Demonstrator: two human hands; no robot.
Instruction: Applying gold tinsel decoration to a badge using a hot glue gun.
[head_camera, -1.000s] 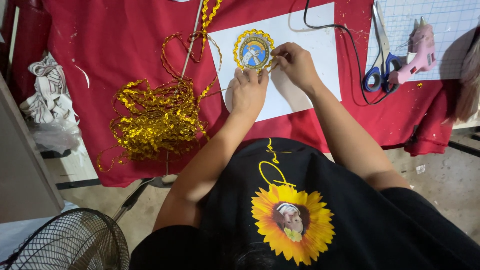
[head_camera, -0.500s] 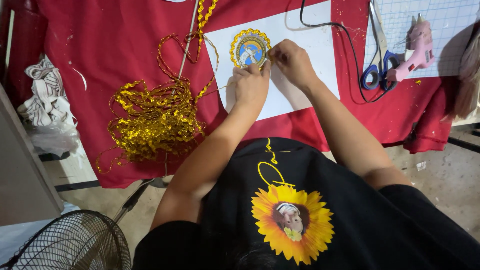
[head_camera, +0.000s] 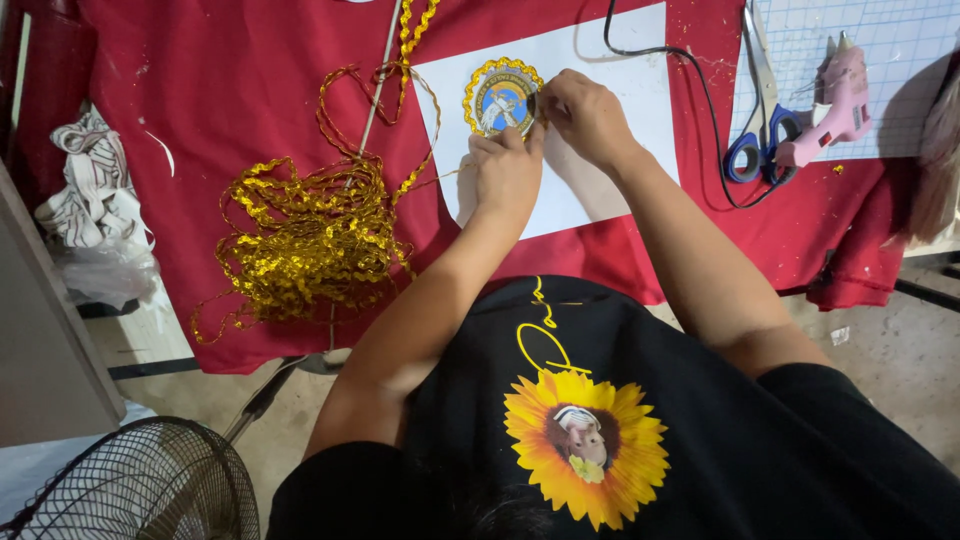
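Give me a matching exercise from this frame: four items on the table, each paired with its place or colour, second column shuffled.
Things:
1. round badge
2. glue gun
3. scissors
4. trim pile

Descriptions:
A. pink, on the gridded mat at far right
B. gold, heaped on the red cloth, away from both hands
C. blue handles, beside the black cable
D. on the white sheet, touched by the left hand and right hand

Pairs: 1-D, 2-A, 3-C, 4-B
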